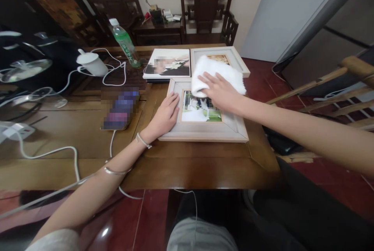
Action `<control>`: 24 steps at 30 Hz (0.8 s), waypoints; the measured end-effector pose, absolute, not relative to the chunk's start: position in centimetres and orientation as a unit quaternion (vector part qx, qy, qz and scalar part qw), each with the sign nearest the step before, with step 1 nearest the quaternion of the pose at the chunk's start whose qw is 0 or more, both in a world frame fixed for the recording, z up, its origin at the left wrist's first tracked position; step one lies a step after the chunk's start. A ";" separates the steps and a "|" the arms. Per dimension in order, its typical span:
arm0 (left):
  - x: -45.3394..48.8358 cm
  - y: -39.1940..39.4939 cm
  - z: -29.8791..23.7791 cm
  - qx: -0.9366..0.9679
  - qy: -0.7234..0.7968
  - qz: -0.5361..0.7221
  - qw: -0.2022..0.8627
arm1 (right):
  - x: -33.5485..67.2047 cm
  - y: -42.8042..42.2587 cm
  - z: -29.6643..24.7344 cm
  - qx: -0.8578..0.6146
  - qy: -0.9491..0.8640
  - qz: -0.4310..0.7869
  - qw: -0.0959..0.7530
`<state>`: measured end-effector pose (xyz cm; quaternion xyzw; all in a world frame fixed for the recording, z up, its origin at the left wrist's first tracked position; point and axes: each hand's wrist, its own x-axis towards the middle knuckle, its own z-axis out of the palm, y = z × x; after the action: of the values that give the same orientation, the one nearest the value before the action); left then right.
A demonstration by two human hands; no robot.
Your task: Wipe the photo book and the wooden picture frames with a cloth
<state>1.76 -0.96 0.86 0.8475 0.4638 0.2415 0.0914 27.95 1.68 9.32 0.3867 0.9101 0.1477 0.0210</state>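
Observation:
A pale wooden picture frame (238, 128) lies flat near the table's front edge, with a photo on green grass inside. My left hand (165, 114) rests on its left side, fingers stretched out along the rim. My right hand (220, 91) presses a folded white cloth (212, 68) onto the upper part of that frame, partly hiding the photo. The cloth also covers part of a second pale frame (241, 64) behind. To its left, a photo panel (168, 62) with a white top lies on something dark.
A phone (121, 109) with a white cable lies on the wooden table (204, 161). Further left are a white lidded cup (92, 63), a green-labelled bottle (125, 44), a power strip (16, 130) and loose cables. Dark carved chairs (206, 6) stand behind; a wooden chair (324, 83) is at right.

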 end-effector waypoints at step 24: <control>1.8 -1.1 0.6 0.836 0.471 0.264 0.102 | 34.0 3.1 9.6 0.455 0.865 0.166 0.131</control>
<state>1.79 -1.08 0.58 0.8357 0.4708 0.2638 0.1016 34.03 3.06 9.57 0.4550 0.8649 0.1662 0.1313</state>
